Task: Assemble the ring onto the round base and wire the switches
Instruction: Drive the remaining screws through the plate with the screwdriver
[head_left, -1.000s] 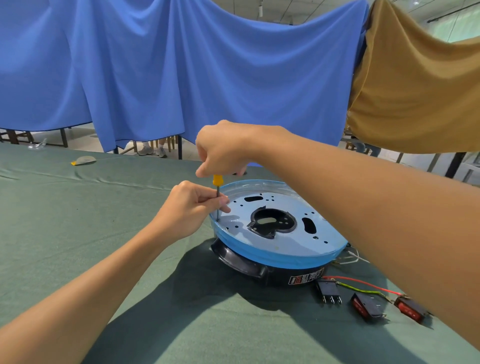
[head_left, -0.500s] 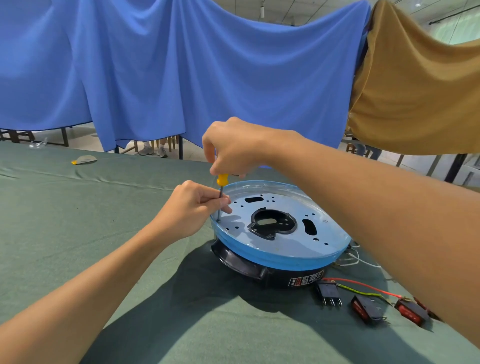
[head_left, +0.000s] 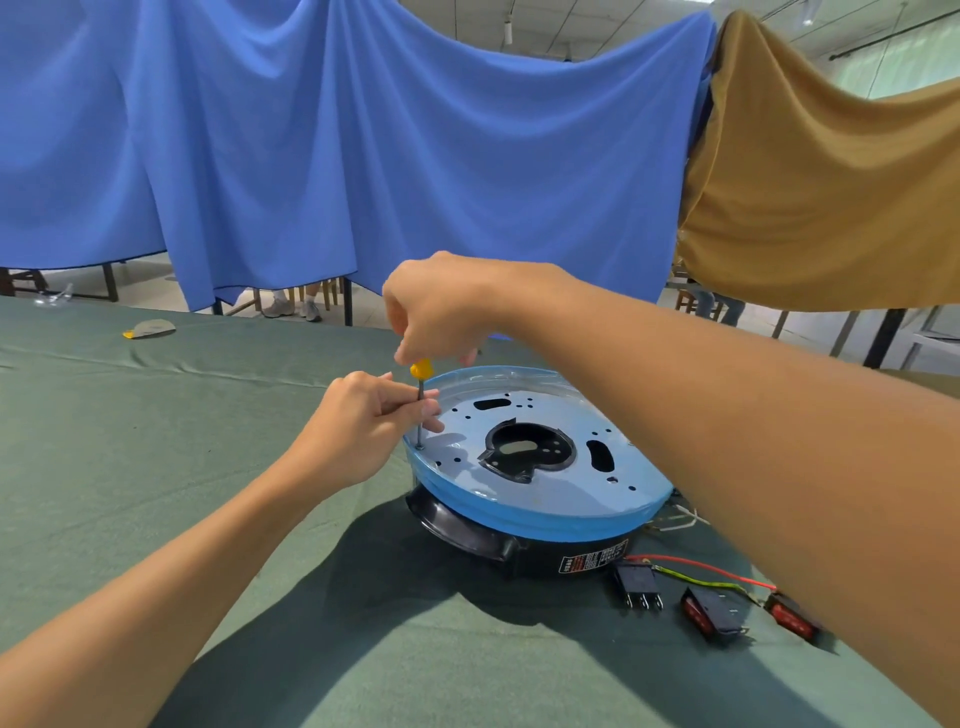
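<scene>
Now your right hand (head_left: 441, 312) is closed from above over the small yellow handle of a thin-shafted screwdriver (head_left: 420, 370), fingers curled round it. Your left hand (head_left: 358, 426) pinches the dark metal shaft between thumb and fingertips, just below the handle. The screwdriver stands nearly upright, its tip down at a hole near the left edge of the pale perforated metal plate (head_left: 561, 493). That plate lies inside the translucent blue plastic ring (head_left: 519, 522), which sits on top of the round black plastic base (head_left: 467, 527) on the green cloth-covered table (head_left: 156, 467). Just right of the base's front, three black rocker switches (head_left: 711, 616) lie on the cloth, two with red faces, near a red wire (head_left: 696, 564) and a yellow-green wire (head_left: 696, 580). Your right forearm covers part of the rightmost switch.
</scene>
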